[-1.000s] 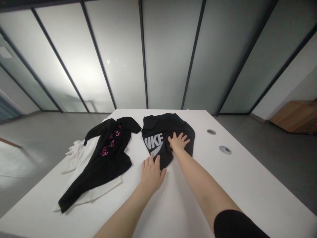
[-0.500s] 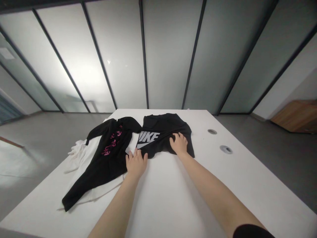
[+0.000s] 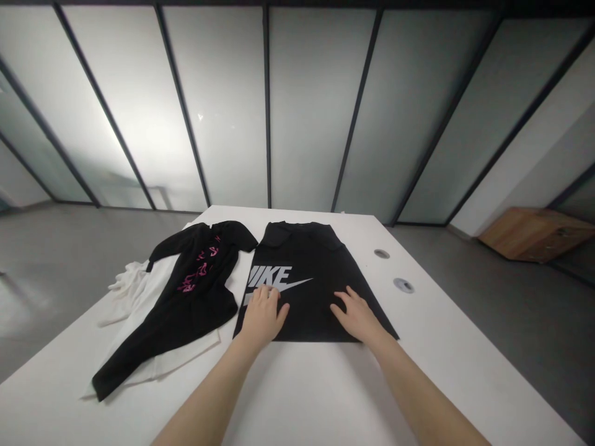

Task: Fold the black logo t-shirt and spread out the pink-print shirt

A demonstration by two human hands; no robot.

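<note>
Shirt (image 3: pixel 311 303) flat on table (image 3: pixel 297 384), left hand (image 3: pixel 263 317) and right hand (image 3: pixel 357 316) resting on it

The shirt is black and lies spread out near the far end of the table, its wide hem toward the person and its narrower collar end away. A large pale grey Nike logo runs across its left side. The hem lies straight, and the cloth shows no big wrinkles across the middle. Folded-over layers show along the top edge, though the dark cloth hides the detail.

The left hand sits on the lower left of the shirt, open with the fingers a little apart, covering the bottom of the logo. It has hold of nothing; it lies on the cloth. The right hand lies on the lower right of the shirt, near the hem, also open, with the fingers fanned and pointing inward. It grips nothing either. The two hands are well apart, with bare black cloth between them.

Just left of the shirt lies a black garment (image 3: pixel 195 310) with pink print (image 3: pixel 195 272), one sleeve reaching toward the shirt's top corner. Whether they touch at the hem, I cannot tell. Under it lies a crumpled white garment (image 3: pixel 132 291).

Two round grommets (image 3: pixel 382 254) (image 3: pixel 403 285) are set in the table to the right. Beyond stand frosted glass panels (image 3: pixel 316 105), and a wooden cabinet (image 3: pixel 534 234) sits on the grey floor (image 3: pixel 511 334).
</note>
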